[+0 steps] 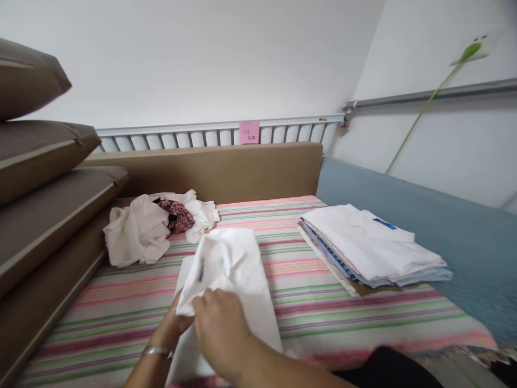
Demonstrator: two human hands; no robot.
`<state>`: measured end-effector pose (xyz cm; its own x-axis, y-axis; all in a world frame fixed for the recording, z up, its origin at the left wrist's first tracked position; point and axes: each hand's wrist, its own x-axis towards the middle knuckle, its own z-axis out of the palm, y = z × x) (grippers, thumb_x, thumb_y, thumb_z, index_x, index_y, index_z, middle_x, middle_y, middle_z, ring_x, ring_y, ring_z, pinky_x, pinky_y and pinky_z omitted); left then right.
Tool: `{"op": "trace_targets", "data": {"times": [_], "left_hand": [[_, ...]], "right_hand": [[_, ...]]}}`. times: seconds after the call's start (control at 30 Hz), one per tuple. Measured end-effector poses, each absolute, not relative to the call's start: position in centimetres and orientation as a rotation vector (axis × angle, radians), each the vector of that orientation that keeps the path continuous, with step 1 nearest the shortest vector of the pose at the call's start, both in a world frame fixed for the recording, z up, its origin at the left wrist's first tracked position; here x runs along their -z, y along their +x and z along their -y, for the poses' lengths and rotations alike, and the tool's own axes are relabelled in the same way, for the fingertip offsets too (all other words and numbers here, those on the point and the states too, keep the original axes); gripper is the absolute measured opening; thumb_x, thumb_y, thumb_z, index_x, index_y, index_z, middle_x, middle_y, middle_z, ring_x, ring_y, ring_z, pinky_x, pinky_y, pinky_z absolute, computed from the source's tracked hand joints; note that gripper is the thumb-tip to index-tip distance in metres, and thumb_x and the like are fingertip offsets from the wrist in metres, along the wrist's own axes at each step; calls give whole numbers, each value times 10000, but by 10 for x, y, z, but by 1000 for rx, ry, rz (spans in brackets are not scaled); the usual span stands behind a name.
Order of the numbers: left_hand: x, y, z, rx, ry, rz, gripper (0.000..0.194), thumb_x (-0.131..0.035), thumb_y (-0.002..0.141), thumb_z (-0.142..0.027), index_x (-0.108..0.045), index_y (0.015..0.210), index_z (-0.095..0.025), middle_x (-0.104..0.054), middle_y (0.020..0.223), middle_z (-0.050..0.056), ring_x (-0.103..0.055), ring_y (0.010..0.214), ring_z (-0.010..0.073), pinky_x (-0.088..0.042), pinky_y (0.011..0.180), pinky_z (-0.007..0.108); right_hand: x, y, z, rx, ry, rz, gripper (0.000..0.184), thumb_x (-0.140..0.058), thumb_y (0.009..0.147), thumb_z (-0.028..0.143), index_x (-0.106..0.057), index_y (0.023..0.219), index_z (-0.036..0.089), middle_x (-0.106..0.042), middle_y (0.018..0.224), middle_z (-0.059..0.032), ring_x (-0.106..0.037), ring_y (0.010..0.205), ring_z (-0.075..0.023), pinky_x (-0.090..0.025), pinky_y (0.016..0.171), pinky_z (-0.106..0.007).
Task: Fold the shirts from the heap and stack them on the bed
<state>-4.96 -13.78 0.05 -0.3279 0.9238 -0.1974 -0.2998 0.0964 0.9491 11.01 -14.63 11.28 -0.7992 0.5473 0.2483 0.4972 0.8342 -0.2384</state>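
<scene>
A white shirt (pixel 246 269) lies partly folded on the striped cloth in front of me, with a small dark label showing near its upper left part. My right hand (pixel 222 326) is closed on the near edge of its raised part, fingers curled into the fabric. Just beside it, my left hand (pixel 181 318) pinches the left corner of the same shirt; some of its fingers are hidden behind the fabric. A silver bracelet (pixel 157 351) circles the left wrist.
A stack of folded shirts (pixel 363 245) sits to the right, by a blue padded panel (pixel 404 196). Crumpled white clothing (pixel 139 231) and a red patterned cloth (pixel 177 215) lie at the back left. Brown cushions (pixel 48 199) are piled at the left. A pink note (pixel 249 132) hangs on the radiator.
</scene>
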Motion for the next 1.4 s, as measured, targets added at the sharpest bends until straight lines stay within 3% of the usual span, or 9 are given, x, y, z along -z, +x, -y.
{"op": "trace_targets", "data": {"times": [0.1, 0.23, 0.37, 0.53, 0.6, 0.77, 1.0, 1.27, 1.4], "left_hand": [[-2, -78, 186, -1347, 468, -1195, 540, -499, 737, -602, -663, 894, -112, -707, 850, 131, -628, 958, 300, -494, 844, 417], [8, -78, 199, -1353, 374, -1350, 416, -698, 600, -492, -645, 786, -123, -702, 721, 97, -665, 765, 260, -514, 708, 349], [15, -77, 178, -1488, 459, -1553, 402, -787, 461, -373, -623, 737, -131, -667, 603, 21, -620, 571, 183, -475, 567, 273], [22, -99, 176, -1499, 457, -1616, 413, -729, 530, -356, -624, 865, -138, -666, 613, 3, -595, 529, 152, -471, 538, 269], [31, -108, 182, -1443, 433, -1688, 344, -714, 536, -294, -624, 821, -124, -658, 580, 19, -586, 497, 161, -462, 505, 276], [52, -118, 186, -1423, 434, -1900, 191, -645, 586, -221, -616, 759, -144, -647, 578, 7, -571, 496, 139, -429, 495, 239], [51, -116, 186, -1432, 442, -2103, 185, -612, 617, -234, -616, 776, -139, -645, 608, 13, -578, 523, 140, -429, 509, 239], [45, -122, 190, -1280, 554, -2281, 142, -592, 627, -243, -605, 732, -148, -671, 639, 46, -623, 591, 184, -465, 547, 268], [35, -124, 195, -1166, 681, -2399, 216, -618, 609, -348, -605, 725, -166, -694, 761, 108, -647, 765, 266, -480, 675, 340]], "right_hand": [[-60, 71, 171, -295, -770, 2942, 143, -553, 759, 188, -608, 883, 146, -633, 863, -113, -604, 808, -257, -477, 672, -394], [-22, 60, 178, -254, -730, 3092, 205, -592, 709, 157, -614, 908, 112, -636, 878, -131, -607, 829, -271, -482, 682, -400], [-34, 63, 179, -265, -835, 2996, 196, -511, 775, 144, -612, 942, 131, -643, 887, -124, -611, 824, -268, -476, 667, -384], [-50, 90, 181, -555, -647, 2780, 325, -494, 847, 410, -588, 1094, 221, -665, 954, -69, -611, 881, -236, -471, 754, -355], [-47, 115, 168, -697, -642, 2625, 327, -467, 869, 408, -594, 1120, 241, -665, 1016, -52, -596, 950, -206, -445, 843, -335], [-26, 187, 97, -1021, -1187, 2080, 317, -440, 849, 368, -641, 1006, 179, -653, 1075, -84, -576, 1006, -199, -425, 886, -320], [14, 215, 67, -1543, -1509, 1720, 422, -422, 816, 510, -625, 911, 153, -688, 819, -58, -615, 745, -167, -461, 637, -267], [35, 203, 63, -1532, -1584, 1770, 146, -671, 613, 278, -583, 635, 163, -645, 658, -7, -587, 717, -181, -425, 620, -251], [30, 206, 50, -1645, -1622, 1728, 181, -702, 600, 271, -558, 620, 163, -587, 540, 5, -573, 576, -171, -449, 582, -291]]}}
